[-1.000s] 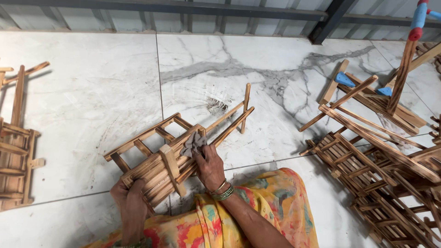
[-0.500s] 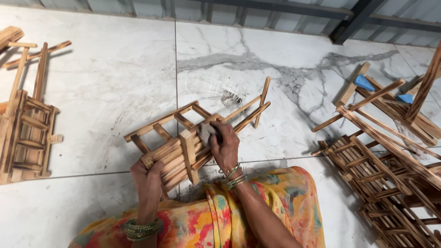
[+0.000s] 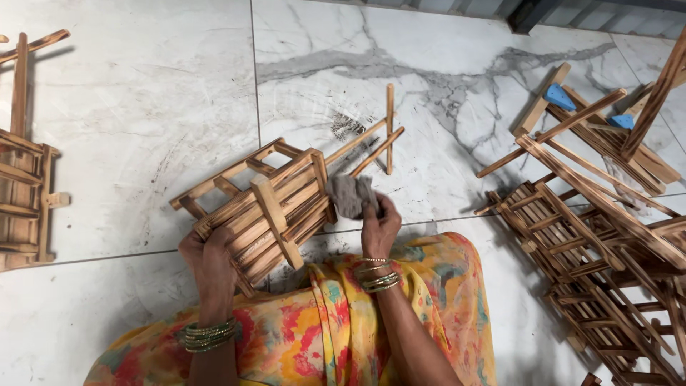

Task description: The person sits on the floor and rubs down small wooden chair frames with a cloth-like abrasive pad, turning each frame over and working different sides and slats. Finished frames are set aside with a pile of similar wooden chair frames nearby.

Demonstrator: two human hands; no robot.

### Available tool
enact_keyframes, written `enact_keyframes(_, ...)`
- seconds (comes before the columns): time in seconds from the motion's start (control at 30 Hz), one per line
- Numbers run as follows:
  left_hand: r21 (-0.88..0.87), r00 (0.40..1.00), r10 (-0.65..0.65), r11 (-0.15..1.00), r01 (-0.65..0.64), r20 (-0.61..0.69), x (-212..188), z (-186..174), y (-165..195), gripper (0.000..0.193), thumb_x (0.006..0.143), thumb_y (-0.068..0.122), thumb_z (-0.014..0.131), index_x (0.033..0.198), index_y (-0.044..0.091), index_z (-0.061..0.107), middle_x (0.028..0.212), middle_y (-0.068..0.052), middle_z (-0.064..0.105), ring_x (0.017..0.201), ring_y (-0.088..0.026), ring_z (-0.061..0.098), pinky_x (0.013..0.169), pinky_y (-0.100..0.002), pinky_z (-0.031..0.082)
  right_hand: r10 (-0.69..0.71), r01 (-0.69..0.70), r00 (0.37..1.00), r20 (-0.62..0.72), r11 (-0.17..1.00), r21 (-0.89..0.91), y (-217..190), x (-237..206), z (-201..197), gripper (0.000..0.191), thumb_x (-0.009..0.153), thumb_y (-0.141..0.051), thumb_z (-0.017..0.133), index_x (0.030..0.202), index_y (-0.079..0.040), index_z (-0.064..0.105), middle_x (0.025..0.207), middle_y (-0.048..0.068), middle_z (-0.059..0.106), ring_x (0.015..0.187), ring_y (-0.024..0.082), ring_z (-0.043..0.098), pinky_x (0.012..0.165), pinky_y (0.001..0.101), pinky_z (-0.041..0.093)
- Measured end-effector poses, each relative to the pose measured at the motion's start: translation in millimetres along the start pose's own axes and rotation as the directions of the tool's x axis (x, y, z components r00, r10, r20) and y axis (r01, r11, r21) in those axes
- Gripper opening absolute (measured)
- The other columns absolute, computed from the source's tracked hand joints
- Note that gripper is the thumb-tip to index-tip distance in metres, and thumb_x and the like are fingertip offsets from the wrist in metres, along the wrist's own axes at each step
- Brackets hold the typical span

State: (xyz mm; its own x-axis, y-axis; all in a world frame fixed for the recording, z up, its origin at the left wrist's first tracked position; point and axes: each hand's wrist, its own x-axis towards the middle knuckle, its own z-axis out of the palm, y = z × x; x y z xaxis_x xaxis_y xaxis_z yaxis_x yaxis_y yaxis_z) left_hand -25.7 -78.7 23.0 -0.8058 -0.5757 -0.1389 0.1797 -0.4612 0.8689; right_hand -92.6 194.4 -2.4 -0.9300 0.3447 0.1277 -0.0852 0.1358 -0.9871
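Nearest to the camera is the person's lap in a bright cloth of yellow, red and green [image 3: 336, 336], with bangles on both wrists. The left hand [image 3: 211, 261] is closed around the near left end of a small wooden slatted rack [image 3: 271, 204], its fingers wrapped over the lower slats. The right hand [image 3: 379, 225] is closed on a crumpled grey cloth [image 3: 350, 194] and presses it against the right part of the rack, where the slats meet the long legs.

The rack lies tilted across the lap and the marble floor [image 3: 143, 107], its thin legs pointing to the far right. It looks light and stiff, made of many narrow sticks, so I judge that one hand is enough to keep it steady. The thin legs and the slats seem the weak parts; the thicker cross bar and the frame corners are the safer places to take hold. The wood looks rough and burnt brown, so it should not slip. The cloth is soft and bends easily around the sticks.

Farther on the floor is a dark dusty mark [image 3: 346, 127]. At the right is a pile of similar racks [image 3: 607, 243], and at the left edge stands another rack [image 3: 25, 193].
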Motion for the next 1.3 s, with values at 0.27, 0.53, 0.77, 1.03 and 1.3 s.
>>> enact_keyframes(0.27,0.001,1.000,0.011,1.000,-0.011,0.007,-1.3,9.6,6.8,0.014,0.083,-0.006,0.061,0.094,-0.011,0.068,0.087,-0.010,0.069,0.070,-0.013,0.064,0.062,-0.027,0.052,-0.342,0.387,0.920,0.191,0.871,-0.304,23.0,-54.4,51.5,0.010,0.083,0.005,0.063,0.092,0.002,0.066,0.091,0.014,0.061,0.077,0.025,0.064,0.070,0.0386,0.055)
enact_keyframes(0.53,-0.019,1.000,0.021,1.000,-0.021,0.016,-6.3,6.7,8.7,0.008,0.086,-0.007,0.061,0.089,-0.012,0.066,0.087,-0.011,0.069,0.071,-0.014,0.063,0.063,-0.028,0.051,-0.175,0.261,0.943,0.284,0.918,-0.299,-29.6,-55.6,42.0,0.037,0.080,0.006,0.057,0.113,-0.001,0.072,0.113,0.018,0.068,0.089,0.033,0.073,0.076,0.0407,0.061)
enact_keyframes(0.77,-0.058,1.000,-0.021,0.998,0.021,-0.002,-3.3,0.6,10.4,0.008,0.085,-0.006,0.062,0.091,-0.009,0.067,0.086,-0.010,0.068,0.069,-0.014,0.063,0.061,-0.027,0.052,-0.486,0.671,0.722,0.492,0.663,-0.331,-20.6,-57.2,27.0,0.035,0.075,0.006,0.066,0.109,-0.001,0.072,0.113,0.021,0.065,0.096,0.041,0.067,0.076,0.0464,0.057)
enact_keyframes(1.03,-0.014,0.995,-0.073,0.997,0.072,-0.075,-6.1,2.9,21.8,0.005,0.085,-0.005,0.062,0.086,-0.007,0.066,0.082,-0.009,0.066,0.066,-0.014,0.061,0.056,-0.027,0.050,-0.450,0.494,0.865,0.224,0.682,-0.539,-10.8,-23.8,23.1,0.050,0.083,0.007,0.060,0.130,-0.006,0.068,0.110,0.016,0.063,0.082,0.034,0.065,0.063,0.0464,0.054)
enact_keyframes(1.3,-0.088,0.991,-0.055,0.995,0.044,-0.124,-6.0,5.7,22.0,0.007,0.087,-0.005,0.063,0.081,-0.006,0.059,0.081,-0.009,0.060,0.062,-0.014,0.057,0.051,-0.028,0.047,-0.339,0.608,0.788,0.514,0.560,-0.562,25.3,-29.4,25.5,0.030,0.087,-0.004,0.064,0.116,-0.005,0.074,0.108,0.018,0.064,0.101,0.037,0.064,0.078,0.0464,0.056)
